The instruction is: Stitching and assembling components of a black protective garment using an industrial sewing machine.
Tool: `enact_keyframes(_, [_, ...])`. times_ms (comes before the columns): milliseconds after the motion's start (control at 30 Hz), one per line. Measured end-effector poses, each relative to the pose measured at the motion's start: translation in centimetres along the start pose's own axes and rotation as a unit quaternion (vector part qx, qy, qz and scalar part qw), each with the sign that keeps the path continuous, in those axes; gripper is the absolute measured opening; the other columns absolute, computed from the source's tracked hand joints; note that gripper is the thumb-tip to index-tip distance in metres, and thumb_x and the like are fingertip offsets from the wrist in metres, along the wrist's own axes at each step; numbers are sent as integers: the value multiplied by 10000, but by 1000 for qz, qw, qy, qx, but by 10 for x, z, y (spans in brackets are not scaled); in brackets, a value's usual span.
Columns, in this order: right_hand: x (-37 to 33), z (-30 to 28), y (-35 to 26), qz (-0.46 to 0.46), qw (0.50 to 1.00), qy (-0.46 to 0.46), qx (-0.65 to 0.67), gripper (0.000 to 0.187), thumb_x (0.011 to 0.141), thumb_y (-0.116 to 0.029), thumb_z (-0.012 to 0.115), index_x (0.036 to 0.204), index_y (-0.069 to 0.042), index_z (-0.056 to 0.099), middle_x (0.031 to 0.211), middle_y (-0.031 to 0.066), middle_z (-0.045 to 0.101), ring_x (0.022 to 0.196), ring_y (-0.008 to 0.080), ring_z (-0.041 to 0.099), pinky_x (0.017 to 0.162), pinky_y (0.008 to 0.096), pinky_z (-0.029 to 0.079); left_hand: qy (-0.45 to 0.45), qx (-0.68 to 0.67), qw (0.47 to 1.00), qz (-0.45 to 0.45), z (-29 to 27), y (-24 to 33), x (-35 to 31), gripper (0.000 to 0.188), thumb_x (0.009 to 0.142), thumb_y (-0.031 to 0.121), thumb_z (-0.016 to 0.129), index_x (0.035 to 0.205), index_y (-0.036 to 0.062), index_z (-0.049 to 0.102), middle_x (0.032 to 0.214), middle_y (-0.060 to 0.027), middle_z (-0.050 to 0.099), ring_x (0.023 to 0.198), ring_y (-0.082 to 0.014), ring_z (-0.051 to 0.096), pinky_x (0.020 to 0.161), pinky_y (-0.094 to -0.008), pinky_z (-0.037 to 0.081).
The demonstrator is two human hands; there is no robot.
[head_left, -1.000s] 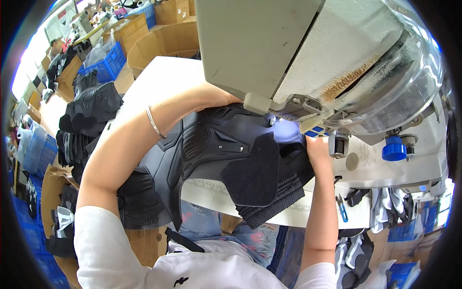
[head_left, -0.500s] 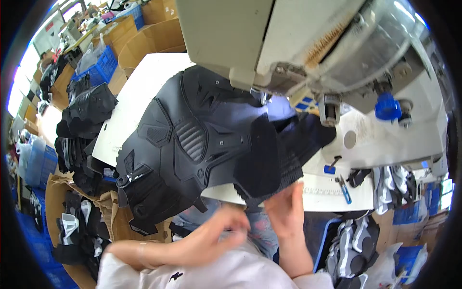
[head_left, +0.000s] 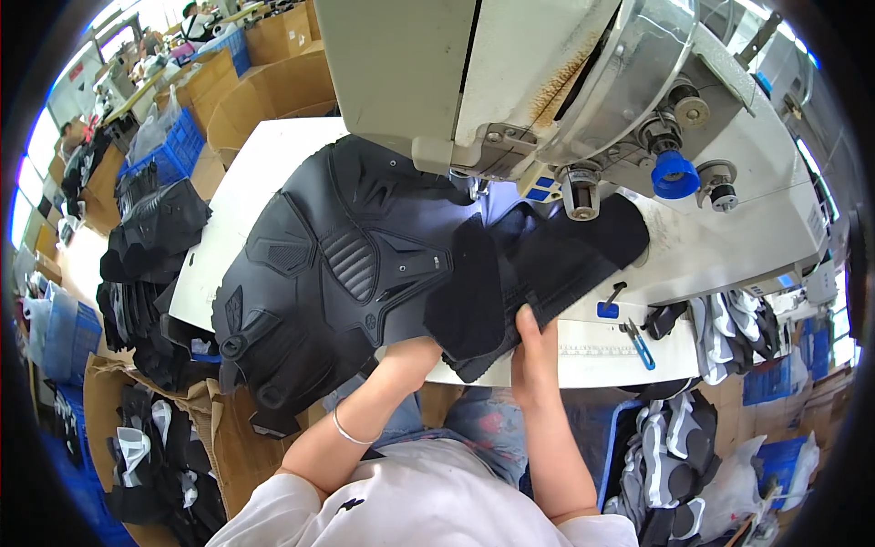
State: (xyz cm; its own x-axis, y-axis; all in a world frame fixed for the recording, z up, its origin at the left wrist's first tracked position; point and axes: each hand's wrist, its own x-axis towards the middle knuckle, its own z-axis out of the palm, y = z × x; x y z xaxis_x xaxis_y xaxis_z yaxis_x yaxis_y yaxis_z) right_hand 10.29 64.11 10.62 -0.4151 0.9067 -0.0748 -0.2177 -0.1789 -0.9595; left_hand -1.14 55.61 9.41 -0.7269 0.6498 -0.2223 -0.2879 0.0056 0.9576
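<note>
A black molded protective vest lies across the white sewing table, its right part under the head of a sewing machine. My left hand reaches beneath the vest's near edge, so its fingers are hidden. With the thumb on top, my right hand grips the edge of a wide black fabric strap at the vest's right side. That strap extends to the far right, below the machine's thread tensioners. A rounded black fuzzy panel sits between my two hands.
Blue-handled snips and a small blue-based tool lie on the table at right. Cardboard boxes with black and white pieces stand lower left. More black vests are piled at left. Grey-and-white padded pieces fill the lower right.
My left hand has gone from above my lap to under the vest. My right hand has closed on the strap, which now lies flatter and farther right. The view has shifted slightly.
</note>
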Motion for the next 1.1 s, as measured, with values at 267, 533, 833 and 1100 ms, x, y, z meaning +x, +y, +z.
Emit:
enact_keyframes(267, [7, 3, -1, 171, 982, -58, 51, 402, 771, -55, 744, 1119, 9, 553, 1021, 58, 639, 881, 129, 613, 817, 291, 481, 37, 482, 749, 452, -56, -17, -27, 211, 726, 178, 735, 876, 67, 639, 990, -160, 591, 1078, -314, 546, 933, -483, 421])
enact_keyframes(533, [-3, 32, 30, 27, 999, -14, 26, 264, 785, -55, 722, 1012, 8, 601, 933, 41, 632, 826, 107, 579, 753, 242, 455, 195, 513, 639, 539, -20, 101, -27, 287, 625, -46, 628, 815, 150, 714, 938, -23, 689, 883, -193, 567, 893, -327, 349])
enact_keyframes(833, [-17, 39, 32, 31, 996, 3, 81, 266, 801, -29, 710, 1023, 2, 566, 945, 30, 611, 828, 87, 560, 751, 235, 447, 161, 512, 615, 578, -26, 98, -30, 297, 603, 193, 614, 861, 167, 758, 925, 72, 707, 806, -107, 537, 798, -253, 283])
enact_keyframes(1100, [-18, 44, 25, 19, 997, 26, 71, 232, 790, -16, 713, 984, 10, 589, 915, 40, 631, 795, 89, 584, 715, 230, 468, 161, 515, 576, 614, -26, 86, -26, 293, 597, 234, 606, 841, 163, 751, 913, 64, 710, 801, -101, 544, 771, -249, 277])
